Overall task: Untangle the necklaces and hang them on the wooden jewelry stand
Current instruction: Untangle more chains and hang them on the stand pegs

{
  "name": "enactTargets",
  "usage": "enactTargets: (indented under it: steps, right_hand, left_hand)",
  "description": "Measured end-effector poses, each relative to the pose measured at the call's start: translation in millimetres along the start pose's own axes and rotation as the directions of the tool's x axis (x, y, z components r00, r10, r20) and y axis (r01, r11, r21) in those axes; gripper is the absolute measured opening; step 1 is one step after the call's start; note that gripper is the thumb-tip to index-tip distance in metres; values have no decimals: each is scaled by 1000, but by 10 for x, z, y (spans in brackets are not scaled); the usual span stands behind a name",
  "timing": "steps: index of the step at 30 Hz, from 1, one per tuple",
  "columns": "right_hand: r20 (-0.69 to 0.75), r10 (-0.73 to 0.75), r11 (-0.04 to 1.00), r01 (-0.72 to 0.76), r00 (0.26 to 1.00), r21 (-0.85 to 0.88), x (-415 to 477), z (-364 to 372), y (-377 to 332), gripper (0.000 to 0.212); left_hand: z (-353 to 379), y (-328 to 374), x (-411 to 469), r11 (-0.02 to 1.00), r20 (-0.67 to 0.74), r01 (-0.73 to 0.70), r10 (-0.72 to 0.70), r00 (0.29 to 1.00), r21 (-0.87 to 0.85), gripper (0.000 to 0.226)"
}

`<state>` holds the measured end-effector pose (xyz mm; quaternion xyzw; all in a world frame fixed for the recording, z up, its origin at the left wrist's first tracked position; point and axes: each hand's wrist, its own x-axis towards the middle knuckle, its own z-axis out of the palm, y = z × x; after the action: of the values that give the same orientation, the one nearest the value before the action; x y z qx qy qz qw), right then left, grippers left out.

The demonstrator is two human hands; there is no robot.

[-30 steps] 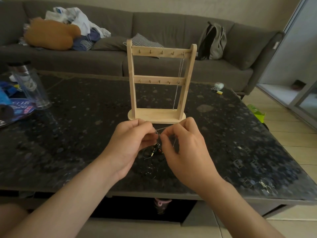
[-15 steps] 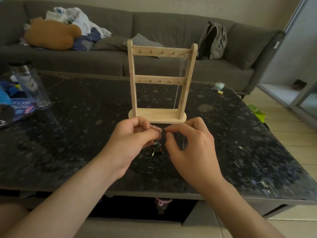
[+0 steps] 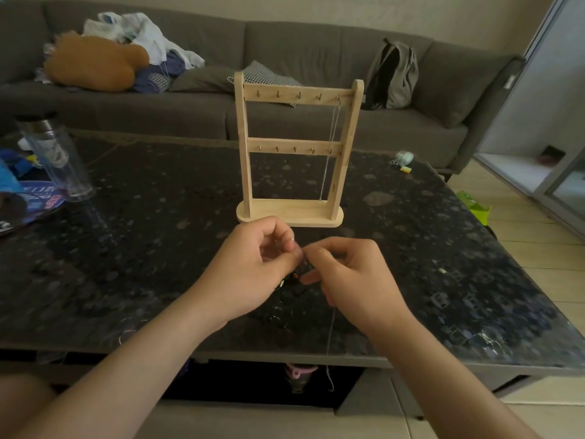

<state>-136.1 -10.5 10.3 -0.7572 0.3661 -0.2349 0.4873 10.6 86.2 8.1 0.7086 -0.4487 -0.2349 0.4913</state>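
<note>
The wooden jewelry stand [image 3: 296, 150] stands upright on the dark table [image 3: 126, 248], just beyond my hands. One thin silver necklace [image 3: 330, 144] hangs from the rightmost hook of its top bar. My left hand [image 3: 253, 267] and my right hand [image 3: 351, 277] meet in front of the stand's base, both pinching a thin silver chain [image 3: 330, 343]. The free end of the chain hangs below my right hand, past the table's front edge. A dark tangle of necklaces [image 3: 289, 282] lies on the table under my fingers, mostly hidden.
A clear bottle [image 3: 53, 156] and blue packets [image 3: 34, 198] sit at the table's left. Small items [image 3: 402, 160] lie at the far right corner. A grey sofa [image 3: 285, 58] with clothes, cushions and a backpack [image 3: 394, 77] runs behind the table.
My hands have shifted slightly while working the chain. My right hand has drawn the chain out, so a long free end now hangs below it, over the table edge.
</note>
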Motion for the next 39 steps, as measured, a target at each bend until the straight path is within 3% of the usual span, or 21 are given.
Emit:
enactTargets:
  steps: [4,8,13,17,20,24,28,35,39]
  right_hand:
    - [-52,-63,984,54,997,-168,-6,-24,14,19]
    - [-84,-141,941,107,986,-322,-36,28,11,25]
    - [-31,-246,947,233,969,-221,-17,6,46,13]
    - [-44,-308,916,284,950,-283,1,29,92,13]
    - [-38,-274,924,253,961,-286,33,18,119,15]
    - [-16,-109,993,108,994,-57,78,-29,133,9]
    - [108,-18,1000,15,994,24,116,-23,159,10]
    - [211,-86,996,79,974,38,116,48,181,18]
    - [255,-107,994,101,961,37,94,36,166,20]
  left_hand:
    - [40,-70,-2,988,35,-68,63,997,139,30]
    - [81,-86,-10,969,23,-112,110,994,219,27]
    - [63,-79,4,973,-11,-106,110,994,207,26]
    - [36,-56,-2,976,-12,-105,109,994,190,22]
    - [27,-59,-6,974,13,-106,105,994,200,22]
    - [19,-56,11,969,19,-107,105,994,224,20]
    - [20,-57,32,992,-15,-18,20,1000,126,13]
    - [26,-19,66,951,-19,201,-211,977,-235,7]
    - [-1,-36,73,902,22,244,-253,967,-356,12]
